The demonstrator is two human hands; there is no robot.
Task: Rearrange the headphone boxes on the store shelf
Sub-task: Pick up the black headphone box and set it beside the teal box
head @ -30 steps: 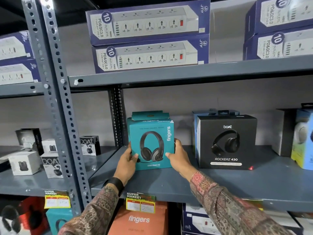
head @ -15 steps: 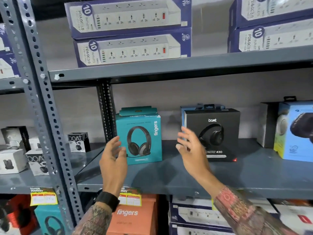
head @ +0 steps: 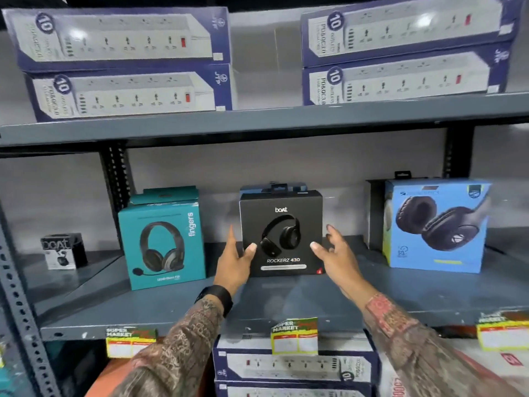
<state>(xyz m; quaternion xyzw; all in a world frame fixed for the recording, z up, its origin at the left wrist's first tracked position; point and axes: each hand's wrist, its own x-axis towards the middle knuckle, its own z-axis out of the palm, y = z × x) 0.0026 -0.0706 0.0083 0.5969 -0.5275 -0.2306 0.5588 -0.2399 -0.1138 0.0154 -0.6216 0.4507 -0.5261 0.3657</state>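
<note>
Now your left hand (head: 233, 260) and right hand (head: 335, 253) flank black boat box (head: 282, 233) (fingers spread, gripping nothing); teal fingers box (head: 163, 242) at nine o'clock.

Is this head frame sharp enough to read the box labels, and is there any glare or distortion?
Head view: print on the black headphone box reads clearly; fine text on the teal box and blue box is smeared. Glare spots sit on the upper power strip boxes. Wide-angle bending tilts the outer boxes and left shelf post. Both hands, left and right, look slightly soft.
</note>
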